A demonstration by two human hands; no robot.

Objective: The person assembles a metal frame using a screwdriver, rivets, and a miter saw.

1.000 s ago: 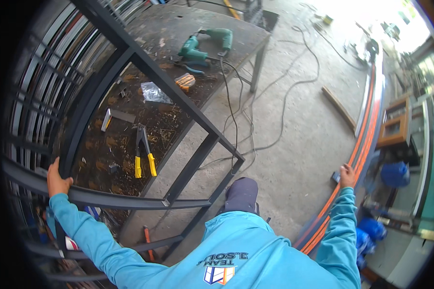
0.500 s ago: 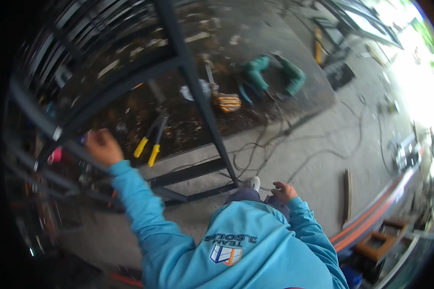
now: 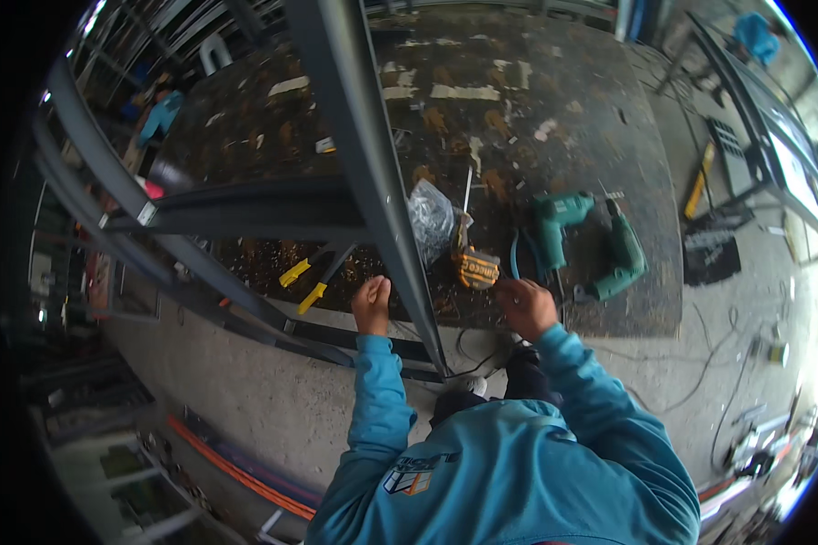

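My left hand (image 3: 372, 306) is closed just left of the slanting post of a dark grey metal frame (image 3: 379, 173); whether its curled fingers hold something small is hidden. Farther left, a hand tool with yellow grips (image 3: 311, 280) lies on the dark worktable (image 3: 591, 100). My right hand (image 3: 529, 307) reaches over the table's near edge, its fingers out beside an orange and black tape measure (image 3: 477, 271). I cannot see it grip anything. Just beyond lie a blue-handled tool (image 3: 515, 254) and two green power drills (image 3: 562, 221). A clear plastic bag (image 3: 430, 221) rests behind the post.
Crossbars of the frame (image 3: 254, 207) span the left side. Cables (image 3: 732, 336) trail over the concrete floor. A yellow level-like bar (image 3: 699, 180) and another metal frame (image 3: 773, 136) stand at the right. People in blue sleeves (image 3: 161, 114) are in the far left and far right.
The view has turned toward the left. My left hand has come away from the frame's far-left bars to the near post. My right hand has moved from beside my leg forward to the tape measure.
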